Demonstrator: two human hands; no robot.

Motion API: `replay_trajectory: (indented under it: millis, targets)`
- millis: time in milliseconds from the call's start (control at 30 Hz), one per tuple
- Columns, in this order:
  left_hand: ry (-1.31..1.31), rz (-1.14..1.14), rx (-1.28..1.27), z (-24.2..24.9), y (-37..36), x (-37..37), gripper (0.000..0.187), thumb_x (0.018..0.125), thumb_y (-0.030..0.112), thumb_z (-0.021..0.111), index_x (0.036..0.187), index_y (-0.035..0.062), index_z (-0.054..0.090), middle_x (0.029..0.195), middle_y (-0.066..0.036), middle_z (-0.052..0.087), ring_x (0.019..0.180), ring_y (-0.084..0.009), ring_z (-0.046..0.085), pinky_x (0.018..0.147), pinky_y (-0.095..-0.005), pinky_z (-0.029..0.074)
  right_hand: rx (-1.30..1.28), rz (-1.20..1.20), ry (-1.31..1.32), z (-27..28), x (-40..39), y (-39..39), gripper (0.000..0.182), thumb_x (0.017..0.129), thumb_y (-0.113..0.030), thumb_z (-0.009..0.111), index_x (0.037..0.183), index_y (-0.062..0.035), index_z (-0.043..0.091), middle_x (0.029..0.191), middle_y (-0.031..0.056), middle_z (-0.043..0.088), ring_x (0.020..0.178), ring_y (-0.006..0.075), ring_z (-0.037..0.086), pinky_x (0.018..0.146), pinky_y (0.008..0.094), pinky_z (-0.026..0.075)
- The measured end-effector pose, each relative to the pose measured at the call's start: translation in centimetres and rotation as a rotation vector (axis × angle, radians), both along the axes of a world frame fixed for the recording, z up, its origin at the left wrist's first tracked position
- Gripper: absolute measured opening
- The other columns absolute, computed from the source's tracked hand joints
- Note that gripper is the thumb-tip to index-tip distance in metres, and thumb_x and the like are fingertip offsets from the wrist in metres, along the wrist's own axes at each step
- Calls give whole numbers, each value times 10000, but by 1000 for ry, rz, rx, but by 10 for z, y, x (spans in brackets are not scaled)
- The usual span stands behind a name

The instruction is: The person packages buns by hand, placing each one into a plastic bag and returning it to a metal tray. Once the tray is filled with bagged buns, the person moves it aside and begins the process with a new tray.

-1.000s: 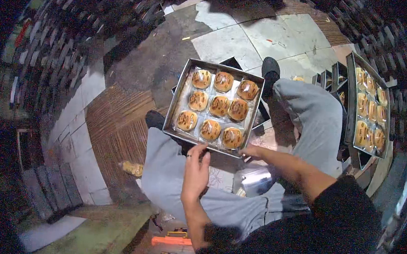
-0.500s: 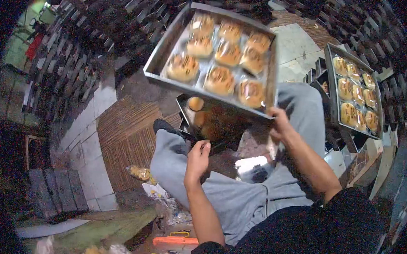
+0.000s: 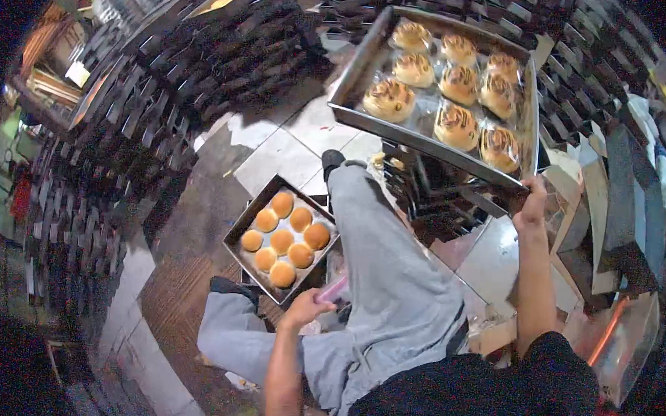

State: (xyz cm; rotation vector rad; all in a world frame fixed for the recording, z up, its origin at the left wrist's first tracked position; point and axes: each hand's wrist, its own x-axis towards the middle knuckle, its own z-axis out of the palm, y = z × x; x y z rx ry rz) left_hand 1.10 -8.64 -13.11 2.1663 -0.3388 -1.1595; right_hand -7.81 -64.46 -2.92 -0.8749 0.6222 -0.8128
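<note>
My right hand grips the near right corner of a metal baking tray. In that tray lie several clear-wrapped buns with brown streaked tops. Below the tray, dark tray edges partly show. My left hand is closed at one end of a pink, strip-like thing, whose kind I cannot make out. Just beyond that hand, a second square tray on the floor holds several plain round golden buns, unwrapped, on a pale lining.
Tall stacks of dark trays surround the floor on the far and left sides. Pale floor tiles and brown striped boards lie in front. Folded cardboard stands at the right, beside a clear plastic bag.
The view has turned right. The tray of wrapped buns has moved right with my right hand, over where another filled tray stood. My left hand has come to the pink thing.
</note>
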Motion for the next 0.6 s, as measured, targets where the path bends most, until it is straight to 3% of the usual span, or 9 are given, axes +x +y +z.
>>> replay_trajectory:
  millis: [133, 233, 333, 400, 467, 500, 533, 600]
  targets:
    - [-74, -16, 43, -13, 13, -7, 464, 807, 355, 830, 996, -39, 673, 873, -113, 690, 780, -190, 604, 756, -372, 497, 29, 25, 58, -31, -11, -34, 96, 808, -147, 563, 870, -73, 564, 840, 88, 607, 732, 265, 646, 709, 446, 588]
    - [-96, 48, 67, -12, 14, -16, 452, 841, 344, 815, 1003, -44, 649, 896, -196, 706, 833, -279, 669, 778, -403, 508, 40, 29, -3, -70, -12, -68, 100, 820, -121, 542, 911, -84, 555, 875, 61, 611, 726, 228, 640, 736, 419, 572]
    - [-111, 76, 107, -23, 13, -18, 492, 841, 348, 815, 1056, -54, 629, 918, -218, 709, 866, -329, 691, 786, -416, 511, 12, -27, 77, -38, -12, -46, 140, 825, -123, 529, 955, -74, 547, 911, 69, 612, 783, 252, 658, 742, 420, 578]
    - [-126, 52, 211, 18, -11, -22, 469, 850, 318, 793, 1080, -56, 627, 1012, -249, 698, 951, -374, 684, 828, -433, 515, -31, 37, 49, -32, -7, -39, 170, 869, -175, 544, 1000, -68, 558, 920, 61, 603, 799, 242, 646, 740, 411, 568]
    - [-866, -68, 510, 35, -28, -41, 400, 859, 274, 759, 1054, -53, 637, 1111, -294, 662, 1023, -423, 654, 871, -456, 514, -105, -91, 224, -30, -13, -35, 216, 936, -268, 568, 1047, -83, 589, 919, 44, 592, 773, 215, 617, 666, 405, 545]
    - [-1063, -51, 408, 50, -34, -49, 284, 883, 184, 688, 1037, -50, 639, 1130, -316, 630, 1036, -454, 616, 885, -491, 498, -432, -153, 305, -35, -21, -42, 281, 989, -369, 572, 1088, -109, 612, 908, 19, 590, 641, 139, 552, 532, 324, 474]
    - [-1063, -65, 404, 57, -36, -55, 284, 883, 184, 688, 1037, -50, 639, 1130, -316, 630, 1036, -454, 616, 885, -491, 498, -427, -165, 311, -33, -32, -44, 281, 989, -369, 572, 1088, -109, 612, 908, 19, 590, 641, 139, 552, 532, 324, 474]
    - [-712, 130, 296, 58, -36, -67, 228, 908, 120, 634, 1046, -62, 635, 1068, -310, 629, 995, -462, 609, 855, -514, 488, -599, -231, 496, -19, -55, -42, 298, 997, -316, 585, 1133, -55, 630, 990, 35, 658, 753, 177, 632, 682, 325, 539]
